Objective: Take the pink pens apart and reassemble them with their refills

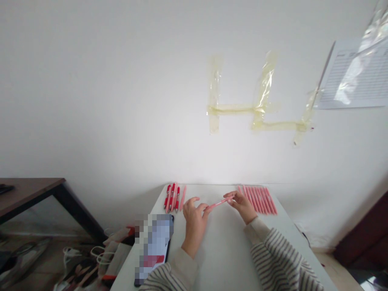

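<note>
Over the white table both my hands hold one pink pen between them. My left hand pinches its near end with thumb and forefinger, the other fingers curled. My right hand grips the far end with closed fingers. A row of several pink pens lies just right of my right hand. A small group of red and pink pens lies at the table's far left, beyond my left hand.
A phone rests on the table's left edge by my left forearm. The white wall behind carries yellowed tape strips and a sheet of paper. A dark table stands left, with cables and bags on the floor.
</note>
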`<state>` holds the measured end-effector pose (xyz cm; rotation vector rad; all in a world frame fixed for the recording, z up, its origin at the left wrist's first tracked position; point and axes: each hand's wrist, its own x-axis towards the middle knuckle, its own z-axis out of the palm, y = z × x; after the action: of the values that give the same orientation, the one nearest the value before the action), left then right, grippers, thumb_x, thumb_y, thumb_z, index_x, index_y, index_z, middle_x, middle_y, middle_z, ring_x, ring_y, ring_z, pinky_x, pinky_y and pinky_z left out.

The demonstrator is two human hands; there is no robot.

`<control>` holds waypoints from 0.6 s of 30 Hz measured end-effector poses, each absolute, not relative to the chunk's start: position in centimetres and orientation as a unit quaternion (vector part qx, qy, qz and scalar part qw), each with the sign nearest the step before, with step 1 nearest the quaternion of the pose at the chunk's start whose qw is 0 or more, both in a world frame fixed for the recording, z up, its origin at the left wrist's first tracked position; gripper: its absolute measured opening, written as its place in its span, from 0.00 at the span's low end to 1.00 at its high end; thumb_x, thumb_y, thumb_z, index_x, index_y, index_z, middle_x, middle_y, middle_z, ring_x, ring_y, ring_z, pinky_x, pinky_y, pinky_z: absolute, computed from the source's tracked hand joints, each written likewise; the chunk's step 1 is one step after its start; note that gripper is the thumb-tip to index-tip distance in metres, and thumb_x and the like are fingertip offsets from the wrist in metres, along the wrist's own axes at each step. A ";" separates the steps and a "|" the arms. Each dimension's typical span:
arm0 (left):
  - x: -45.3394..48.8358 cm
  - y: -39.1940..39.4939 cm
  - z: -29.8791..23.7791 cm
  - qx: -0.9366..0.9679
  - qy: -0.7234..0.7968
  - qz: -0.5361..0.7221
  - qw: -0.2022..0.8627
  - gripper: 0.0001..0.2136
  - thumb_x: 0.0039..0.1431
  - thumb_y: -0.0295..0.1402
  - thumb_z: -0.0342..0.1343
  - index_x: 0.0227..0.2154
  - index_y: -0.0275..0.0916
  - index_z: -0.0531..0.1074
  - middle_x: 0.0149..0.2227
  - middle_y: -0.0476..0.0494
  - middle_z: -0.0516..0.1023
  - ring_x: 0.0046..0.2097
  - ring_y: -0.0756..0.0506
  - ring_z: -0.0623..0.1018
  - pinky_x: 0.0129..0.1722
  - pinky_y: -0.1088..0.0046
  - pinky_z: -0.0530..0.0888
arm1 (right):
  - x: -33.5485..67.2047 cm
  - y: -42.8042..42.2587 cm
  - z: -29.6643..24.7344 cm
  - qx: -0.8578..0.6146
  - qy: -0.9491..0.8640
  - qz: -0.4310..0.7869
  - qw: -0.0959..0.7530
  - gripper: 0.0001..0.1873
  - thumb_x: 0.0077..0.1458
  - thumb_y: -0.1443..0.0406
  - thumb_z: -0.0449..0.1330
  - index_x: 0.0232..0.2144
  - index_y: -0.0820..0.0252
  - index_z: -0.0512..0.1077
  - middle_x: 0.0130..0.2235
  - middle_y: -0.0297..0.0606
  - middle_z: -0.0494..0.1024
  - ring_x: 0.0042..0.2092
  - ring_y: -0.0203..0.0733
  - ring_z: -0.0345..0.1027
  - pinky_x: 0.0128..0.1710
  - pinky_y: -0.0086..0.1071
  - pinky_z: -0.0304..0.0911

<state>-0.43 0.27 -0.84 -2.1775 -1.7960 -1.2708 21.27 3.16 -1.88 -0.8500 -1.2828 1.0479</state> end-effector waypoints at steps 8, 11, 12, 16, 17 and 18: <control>-0.2 0.1 -1.4 -0.730 -0.559 -0.393 -0.007 0.06 0.55 0.37 0.62 0.35 0.47 0.81 0.50 0.41 0.75 0.56 0.38 0.69 0.60 0.47 0.65 | 20.1 1.7 -0.9 -0.288 -0.345 0.627 0.636 0.21 0.45 0.54 0.73 0.34 0.53 0.67 0.38 0.33 0.81 0.44 0.46 0.77 0.50 0.51 0.69; -0.1 0.1 -1.7 -0.739 -0.569 -0.360 -0.030 0.07 0.54 0.34 0.62 0.37 0.46 0.81 0.52 0.41 0.76 0.59 0.36 0.69 0.62 0.43 0.62 | 20.5 1.9 -1.1 -0.281 -0.284 0.630 0.666 0.21 0.45 0.55 0.73 0.36 0.50 0.67 0.34 0.28 0.79 0.43 0.47 0.78 0.48 0.53 0.71; -0.1 0.2 -1.7 -0.741 -0.574 -0.346 -0.041 0.08 0.55 0.33 0.62 0.38 0.46 0.80 0.52 0.40 0.76 0.59 0.36 0.69 0.63 0.41 0.61 | 20.7 2.1 -1.2 -0.279 -0.267 0.627 0.677 0.22 0.44 0.55 0.73 0.37 0.49 0.67 0.33 0.27 0.78 0.43 0.47 0.78 0.48 0.53 0.72; -0.2 0.1 -1.7 -0.750 -0.590 -0.291 -0.079 0.11 0.58 0.32 0.57 0.43 0.47 0.79 0.56 0.40 0.75 0.62 0.36 0.69 0.64 0.39 0.59 | 21.4 2.6 -1.5 -0.268 -0.226 0.620 0.702 0.22 0.44 0.56 0.74 0.38 0.48 0.67 0.29 0.24 0.75 0.37 0.42 0.76 0.45 0.50 0.73; -0.2 0.1 -1.7 -0.753 -0.591 -0.278 -0.085 0.12 0.59 0.32 0.56 0.43 0.47 0.79 0.57 0.40 0.75 0.62 0.36 0.68 0.64 0.39 0.59 | 21.6 2.7 -1.5 -0.266 -0.227 0.618 0.705 0.21 0.45 0.55 0.73 0.38 0.47 0.67 0.29 0.24 0.75 0.35 0.40 0.75 0.44 0.48 0.73; -0.2 0.0 -1.7 -0.756 -0.591 -0.268 -0.088 0.12 0.59 0.32 0.56 0.44 0.48 0.79 0.58 0.41 0.75 0.63 0.35 0.68 0.64 0.38 0.59 | 21.8 2.8 -1.5 -0.265 -0.231 0.615 0.706 0.21 0.46 0.55 0.72 0.38 0.47 0.67 0.29 0.24 0.75 0.33 0.38 0.73 0.42 0.45 0.74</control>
<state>-0.21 0.03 -1.69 -2.5158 -1.9694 -0.8919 21.75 2.80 -1.54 -0.5882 -0.5139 1.3673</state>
